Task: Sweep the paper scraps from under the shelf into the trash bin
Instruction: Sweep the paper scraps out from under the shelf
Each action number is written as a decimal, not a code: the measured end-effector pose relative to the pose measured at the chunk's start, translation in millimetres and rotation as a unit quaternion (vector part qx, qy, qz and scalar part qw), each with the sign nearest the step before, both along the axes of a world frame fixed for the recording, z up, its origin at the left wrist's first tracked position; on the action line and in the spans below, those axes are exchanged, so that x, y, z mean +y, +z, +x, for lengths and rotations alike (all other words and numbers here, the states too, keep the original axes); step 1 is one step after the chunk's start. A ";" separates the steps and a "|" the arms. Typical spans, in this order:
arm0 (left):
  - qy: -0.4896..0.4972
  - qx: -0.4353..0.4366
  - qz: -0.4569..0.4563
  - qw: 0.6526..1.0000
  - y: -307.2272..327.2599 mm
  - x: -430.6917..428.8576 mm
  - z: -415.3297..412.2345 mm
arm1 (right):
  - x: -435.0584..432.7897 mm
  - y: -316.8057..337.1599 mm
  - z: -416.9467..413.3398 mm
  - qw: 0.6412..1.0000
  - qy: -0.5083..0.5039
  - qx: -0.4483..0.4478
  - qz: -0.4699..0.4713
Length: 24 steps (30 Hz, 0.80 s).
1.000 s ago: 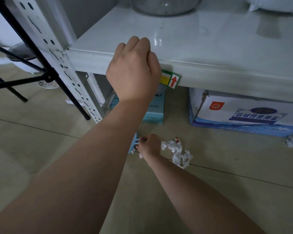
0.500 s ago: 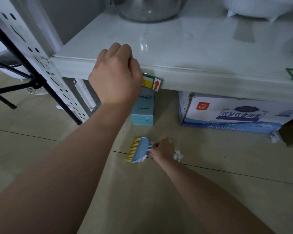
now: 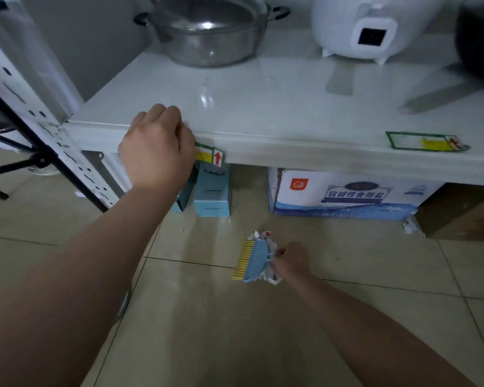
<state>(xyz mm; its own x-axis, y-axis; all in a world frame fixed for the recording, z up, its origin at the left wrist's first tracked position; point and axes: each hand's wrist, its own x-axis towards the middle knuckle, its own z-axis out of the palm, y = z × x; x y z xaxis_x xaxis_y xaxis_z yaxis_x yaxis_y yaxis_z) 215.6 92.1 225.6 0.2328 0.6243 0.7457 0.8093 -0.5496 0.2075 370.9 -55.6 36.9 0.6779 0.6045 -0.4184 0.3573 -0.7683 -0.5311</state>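
My right hand (image 3: 291,259) is closed around the handle of a small blue brush (image 3: 250,261) with yellow bristles, low on the tiled floor in front of the shelf. White paper scraps (image 3: 263,236) lie bunched right behind and under the brush head. One more crumpled scrap (image 3: 410,226) sits on the floor at the right, between the salt carton and a brown box. My left hand (image 3: 158,146) grips the front edge of the white shelf board (image 3: 305,146). No trash bin is in view.
Under the shelf stand two teal boxes (image 3: 213,194), a blue-and-white carton (image 3: 344,195) and a brown box (image 3: 464,210). On the shelf are a steel pot (image 3: 207,34) and a white rice cooker (image 3: 372,26). A perforated upright (image 3: 65,152) and black stand legs (image 3: 14,152) are at left.
The brush has swung out from behind my left arm and moved right along the floor with the scraps. The view has risen, showing more of the shelf top. My left hand kept its hold.
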 end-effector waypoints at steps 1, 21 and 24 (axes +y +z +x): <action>0.008 -0.002 -0.002 1.000 -0.4 -1.4 0.6 | -5.7 1.8 5.9 1.000 0.005 0.001 -0.006; -0.160 0.022 -0.001 0.987 -7.8 -45.1 61.6 | -56.1 7.9 63.4 0.982 -0.145 0.115 0.045; -0.193 0.046 0.004 0.980 -4.5 -59.0 93.0 | -44.2 13.4 65.2 0.970 -0.160 0.166 0.075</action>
<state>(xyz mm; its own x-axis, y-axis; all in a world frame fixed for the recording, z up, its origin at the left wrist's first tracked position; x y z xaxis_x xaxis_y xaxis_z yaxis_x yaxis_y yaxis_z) 308.6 33.1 221.1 0.5163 0.4707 0.7154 0.5560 -0.8196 0.1381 436.1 -99.8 50.3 0.6832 0.4562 -0.5702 -0.0969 -0.7173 -0.6900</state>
